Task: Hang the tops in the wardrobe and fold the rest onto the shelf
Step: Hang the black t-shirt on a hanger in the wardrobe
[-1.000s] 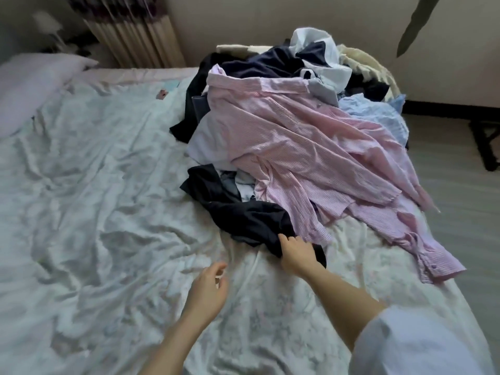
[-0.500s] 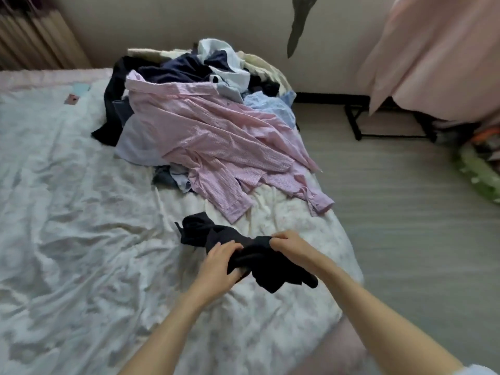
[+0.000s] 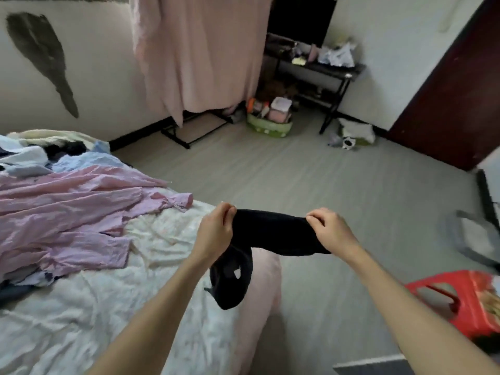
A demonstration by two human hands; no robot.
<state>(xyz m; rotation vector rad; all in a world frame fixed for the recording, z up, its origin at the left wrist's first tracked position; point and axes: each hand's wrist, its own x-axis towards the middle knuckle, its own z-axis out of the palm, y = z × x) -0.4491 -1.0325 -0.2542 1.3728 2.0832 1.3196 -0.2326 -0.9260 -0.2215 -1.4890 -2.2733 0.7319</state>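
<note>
My left hand point(image 3: 215, 230) and my right hand point(image 3: 330, 230) each pinch one end of a black garment point(image 3: 273, 234), stretching its top edge between them in the air over the corner of the bed point(image 3: 167, 266); its loose lower part hangs below my left hand. On the bed to my left lies the pile of clothes point(image 3: 40, 169), a pink shirt point(image 3: 67, 212) spread on top. Across the floor a green basket point(image 3: 269, 127) holds a jumble of small things I cannot make out. Half a second ago the black garment was bunched in both hands just above the sheet; now it is lifted and pulled out, and my view has turned right toward the room. A pink cloth point(image 3: 200, 50) hangs by the wall, with a dark table point(image 3: 322, 70) beside it and a red stool point(image 3: 460, 301) near my right arm
</note>
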